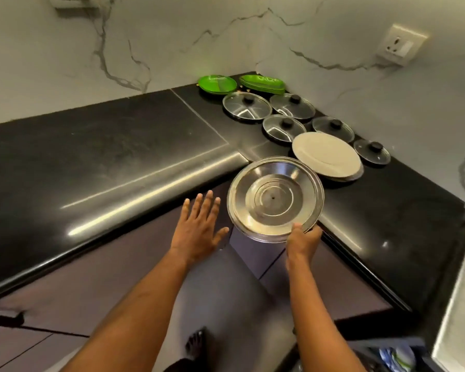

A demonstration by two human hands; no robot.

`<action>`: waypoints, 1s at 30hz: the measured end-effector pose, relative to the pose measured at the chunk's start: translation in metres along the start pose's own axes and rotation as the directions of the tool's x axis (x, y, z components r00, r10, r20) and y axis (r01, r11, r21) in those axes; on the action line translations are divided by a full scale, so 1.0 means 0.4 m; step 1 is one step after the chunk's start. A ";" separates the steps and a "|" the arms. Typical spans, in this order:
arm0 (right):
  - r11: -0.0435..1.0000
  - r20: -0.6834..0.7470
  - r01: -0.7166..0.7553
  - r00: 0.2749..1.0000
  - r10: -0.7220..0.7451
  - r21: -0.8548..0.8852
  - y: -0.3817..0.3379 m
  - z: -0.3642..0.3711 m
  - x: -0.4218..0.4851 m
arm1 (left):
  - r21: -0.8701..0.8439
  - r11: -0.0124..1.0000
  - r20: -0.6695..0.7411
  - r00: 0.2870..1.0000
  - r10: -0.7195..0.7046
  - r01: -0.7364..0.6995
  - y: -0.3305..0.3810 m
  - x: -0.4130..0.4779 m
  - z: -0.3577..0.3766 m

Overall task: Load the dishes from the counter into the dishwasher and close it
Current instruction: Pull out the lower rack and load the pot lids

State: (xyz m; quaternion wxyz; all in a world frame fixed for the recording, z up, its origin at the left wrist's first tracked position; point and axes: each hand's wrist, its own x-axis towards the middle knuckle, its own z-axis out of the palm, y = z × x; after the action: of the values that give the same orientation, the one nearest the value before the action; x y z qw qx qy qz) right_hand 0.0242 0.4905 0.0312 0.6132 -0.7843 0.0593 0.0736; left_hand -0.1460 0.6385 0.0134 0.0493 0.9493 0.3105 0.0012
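Kitchen corner: a black polished worktop (118, 146) runs in an L under a pale veined wall (65, 63).

At frame centre the right hand (304, 238) pinches the near rim of a steel plate (274, 197), thumb on the upper face and fingers hidden beneath. The plate is held clear of the worktop edge. The left hand (199, 226) is spread flat just beside the plate, not touching it.

Assessment: the plate is stiff, light and smooth. A one-sided rim pinch may let it swing or slip, so a second hold on the far rim is advisable.

- **White plates:** right of centre, a stack of white plates (326, 155), likely heavier and breakable. Lift it from under the rim.
- **Glass lids:** further back, glass lids (247, 108), fragile. Take them by the knob.
- **Green plates:** at upper centre, green plates (217, 84).
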 end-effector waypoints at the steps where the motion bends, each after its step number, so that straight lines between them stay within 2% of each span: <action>1: 0.999 0.005 -0.029 1.000 0.029 0.017 0.024 -0.031 -0.003 | -0.011 1.000 -0.007 1.000 0.013 -0.013 0.015 -0.023 0.006; 5: 0.991 -0.001 -0.107 0.994 0.107 0.079 0.116 -0.144 -0.038 | -0.005 0.998 -0.033 0.997 0.070 -0.070 0.076 -0.141 0.025; 11: 0.974 -0.006 -0.194 0.981 0.196 0.120 0.241 -0.274 -0.174 | 0.045 0.991 0.032 0.992 0.125 -0.126 0.128 -0.335 0.027; 23: 0.968 -0.061 -0.215 0.973 0.224 0.128 0.390 -0.453 -0.531 | 0.116 0.977 0.043 0.983 0.176 -0.180 0.064 -0.686 0.011; 30: 0.957 -0.142 -0.229 0.956 0.256 0.179 0.508 -0.574 -0.774 | 0.120 0.967 0.158 0.966 0.206 -0.226 0.017 -0.927 0.040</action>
State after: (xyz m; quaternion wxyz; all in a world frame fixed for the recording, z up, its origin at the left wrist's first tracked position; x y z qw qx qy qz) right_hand -0.3072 0.2197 -0.0496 0.6537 -0.7225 0.2111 0.0788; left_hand -0.4408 0.4129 0.0086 0.0060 0.9762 0.2000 -0.0831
